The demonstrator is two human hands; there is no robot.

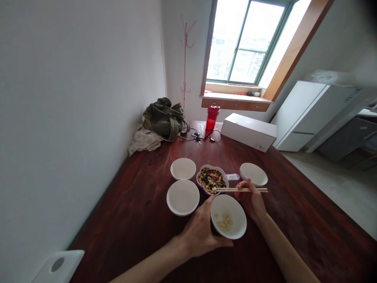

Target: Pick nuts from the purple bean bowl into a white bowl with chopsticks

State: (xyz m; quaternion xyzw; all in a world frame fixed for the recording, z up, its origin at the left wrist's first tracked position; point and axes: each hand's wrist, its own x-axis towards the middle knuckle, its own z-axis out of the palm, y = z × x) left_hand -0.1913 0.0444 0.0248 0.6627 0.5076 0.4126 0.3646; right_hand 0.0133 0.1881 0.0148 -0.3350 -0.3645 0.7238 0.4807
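My left hand [202, 228] is closed round the side of a white bowl [228, 202], tilting it a little; several pale, flat pieces [225, 222] lie inside. In my right hand [250, 198] is a pair of chopsticks [244, 190], held level and pointing left. Their tips reach the near edge of a purple-rimmed, flower-shaped dish [199, 186] full of mixed beans and grains [210, 179]. Whether the tips pinch a piece, I cannot make out. Two white bowls [183, 169] [182, 197] stand left of the dish, and another white bowl [253, 174] is beyond my right hand.
At the back of the dark red wooden table [141, 220] sit a green bag [165, 120], a crumpled cloth [144, 139], keys [198, 138] with a cable, a red cup [212, 118] and a long white box [249, 131]. A white chair back [63, 265] shows at lower left.
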